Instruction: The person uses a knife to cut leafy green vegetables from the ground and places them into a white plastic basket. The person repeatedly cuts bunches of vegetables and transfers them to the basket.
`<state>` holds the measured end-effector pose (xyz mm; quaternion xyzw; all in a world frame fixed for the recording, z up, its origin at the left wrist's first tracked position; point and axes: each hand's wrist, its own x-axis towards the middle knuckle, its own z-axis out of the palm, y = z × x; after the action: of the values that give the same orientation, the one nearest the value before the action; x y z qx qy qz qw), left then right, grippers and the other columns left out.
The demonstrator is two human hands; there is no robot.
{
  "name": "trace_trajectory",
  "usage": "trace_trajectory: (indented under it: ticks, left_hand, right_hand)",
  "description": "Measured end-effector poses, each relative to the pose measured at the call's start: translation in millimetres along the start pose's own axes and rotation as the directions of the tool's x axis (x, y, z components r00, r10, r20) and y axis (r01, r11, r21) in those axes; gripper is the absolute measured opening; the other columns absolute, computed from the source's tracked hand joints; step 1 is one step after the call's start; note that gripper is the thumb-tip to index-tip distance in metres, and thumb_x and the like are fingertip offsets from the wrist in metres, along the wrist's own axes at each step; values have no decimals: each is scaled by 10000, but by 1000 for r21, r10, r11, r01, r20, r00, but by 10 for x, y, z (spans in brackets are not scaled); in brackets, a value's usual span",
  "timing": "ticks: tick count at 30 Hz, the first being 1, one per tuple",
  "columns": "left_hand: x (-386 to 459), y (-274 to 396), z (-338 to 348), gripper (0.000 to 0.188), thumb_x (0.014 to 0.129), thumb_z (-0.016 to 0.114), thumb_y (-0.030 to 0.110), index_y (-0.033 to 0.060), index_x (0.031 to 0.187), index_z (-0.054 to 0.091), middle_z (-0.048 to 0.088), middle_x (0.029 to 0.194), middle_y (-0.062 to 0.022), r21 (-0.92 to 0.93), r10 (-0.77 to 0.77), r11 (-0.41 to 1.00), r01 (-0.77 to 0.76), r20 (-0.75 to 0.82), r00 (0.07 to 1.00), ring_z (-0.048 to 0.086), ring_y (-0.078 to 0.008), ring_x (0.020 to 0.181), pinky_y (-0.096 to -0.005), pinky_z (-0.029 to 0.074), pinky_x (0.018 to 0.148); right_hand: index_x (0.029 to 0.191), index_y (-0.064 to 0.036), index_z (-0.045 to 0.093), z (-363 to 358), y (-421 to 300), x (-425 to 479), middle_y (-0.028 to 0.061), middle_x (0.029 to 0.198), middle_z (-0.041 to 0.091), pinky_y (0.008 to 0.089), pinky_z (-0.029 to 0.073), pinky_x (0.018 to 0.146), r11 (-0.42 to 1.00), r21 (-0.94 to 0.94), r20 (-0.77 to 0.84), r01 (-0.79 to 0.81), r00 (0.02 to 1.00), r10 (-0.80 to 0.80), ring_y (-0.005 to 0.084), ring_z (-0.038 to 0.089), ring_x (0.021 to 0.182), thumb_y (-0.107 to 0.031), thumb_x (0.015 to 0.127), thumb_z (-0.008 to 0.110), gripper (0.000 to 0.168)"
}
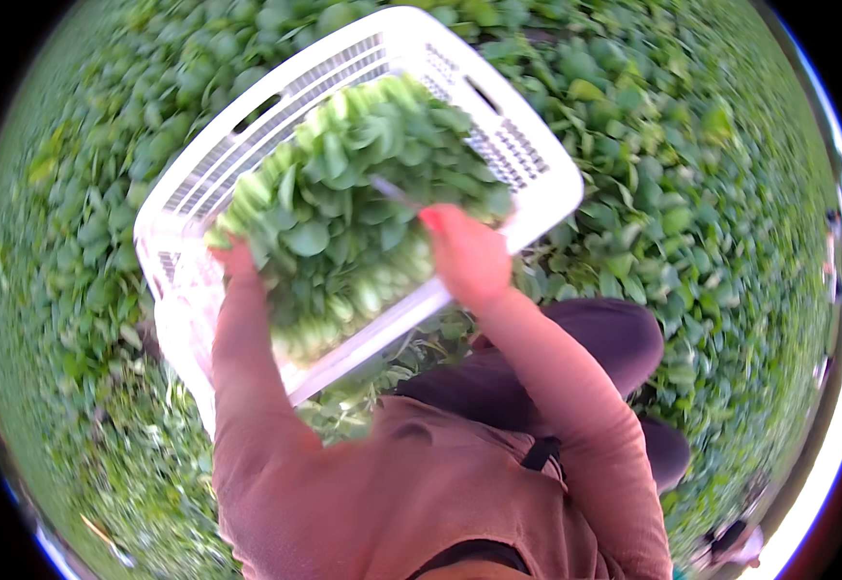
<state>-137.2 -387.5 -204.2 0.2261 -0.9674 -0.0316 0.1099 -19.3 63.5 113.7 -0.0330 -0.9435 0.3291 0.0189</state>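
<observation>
In front of me a white plastic crate (421,25) sits tilted among low leafy plants. Rows of cut leafy greens (363,167) are packed in it, pale stems toward the long sides and leaves toward the middle. My right hand (470,252) grips a small knife (389,190) above the near side of the crate, its blade pointing up and left over the leaves. My left hand (234,255) is inside the crate at the left end of the greens, by the stems; its fingers are blurred and partly hidden, so its hold is unclear.
Dense green plants (652,181) surround the crate and reach the field's edges. My bent knees (602,341) are right of the crate's near side. Paler, thinner growth (138,442) lies at lower left. A person (736,540) shows small at the lower right rim.
</observation>
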Motion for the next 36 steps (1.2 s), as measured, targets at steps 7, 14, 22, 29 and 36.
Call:
trace_trajectory:
  ticks: [7, 14, 22, 29, 36]
  left_hand:
    - [138, 261, -984, 521, 886, 519, 426, 77, 1271, 482, 541, 1170, -87, -710, 261, 351, 611, 701, 664, 538, -233, 1026, -400, 467, 815]
    - [298, 316, -1837, 445, 818, 564, 288, -58, 1097, 572, 617, 992, -119, -744, 101, 579, 333, 471, 876, 576, -233, 861, -372, 464, 771]
    - [37, 2157, -2890, 336, 876, 602, 116, -112, 1117, 554, 614, 1001, -169, -919, 447, 390, -56, 136, 884, 618, -199, 859, -272, 522, 797]
    - [-1797, 4638, -4039, 283, 889, 588, 248, -17, 966, 654, 656, 798, -62, -803, 848, 332, -495, 24, 530, 453, -75, 639, -225, 385, 628]
    - [-3853, 5883, -4312, 180, 895, 562, 90, 20, 1041, 640, 667, 808, -59, -887, 933, 41, -460, 199, -300, 593, -87, 654, -201, 468, 585]
  right_hand:
    - [1128, -117, 482, -247, 206, 13, 183, 894, 634, 452, 462, 781, 881, 451, 69, -142, 990, 125, 376, 607, 853, -338, 910, 481, 310]
    - [1132, -42, 501, -1388, 534, -646, 166, 938, 622, 375, 472, 792, 818, 575, -61, -24, 996, 72, 294, 614, 859, -199, 930, 443, 263]
    - [1175, -65, 526, -3182, 1880, -2451, 18, 905, 606, 223, 474, 629, 807, 561, -308, -183, 859, 409, 83, 567, 749, -215, 949, 467, 277]
    - [1139, -24, 475, -2548, 3353, -4308, 37, 834, 562, 221, 430, 512, 355, 886, -267, -297, 300, 916, 98, 544, 632, -160, 958, 408, 236]
    - [1200, -43, 442, -1408, 4242, -4485, 76, 934, 552, 255, 464, 551, -29, 979, 61, -202, 153, 986, 155, 586, 714, -184, 959, 416, 280]
